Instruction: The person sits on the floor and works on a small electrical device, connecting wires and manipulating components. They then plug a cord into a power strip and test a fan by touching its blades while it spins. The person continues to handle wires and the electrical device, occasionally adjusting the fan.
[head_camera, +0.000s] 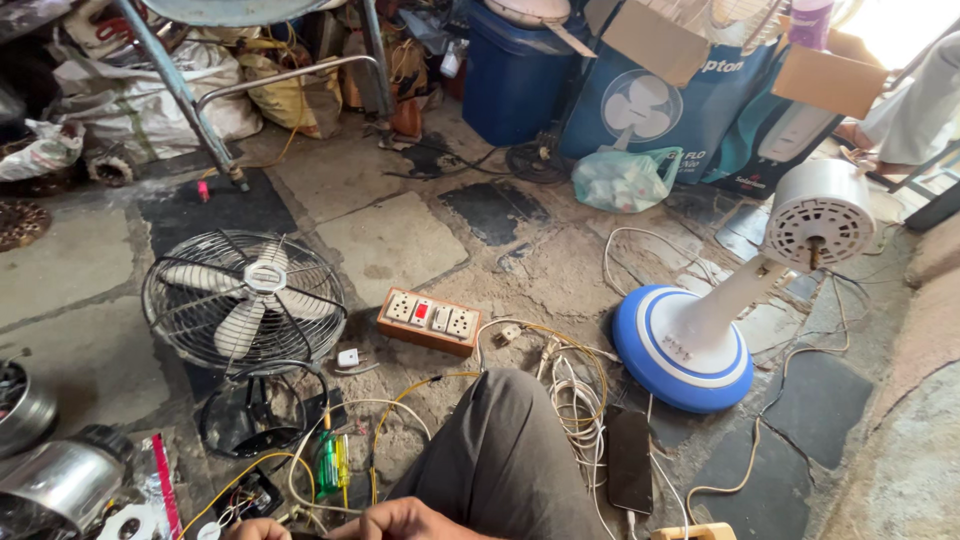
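Note:
At the bottom edge only the tops of my two hands show, close together: my left hand (258, 530) and my right hand (405, 520). What they grip is cut off by the frame. Yellow and white wires (385, 415) run up from them across the stone floor. A green-handled screwdriver (327, 462) lies just above my left hand. My grey-trousered knee (500, 450) rises beside my right hand.
A small table fan in a wire cage (245, 300) stands left. A wooden socket board (430, 320) lies mid-floor. A white-and-blue pedestal fan body without blades (700, 330) lies to the right. A black phone (630, 460), metal motor housings (55, 480) and cluttered boxes surround me.

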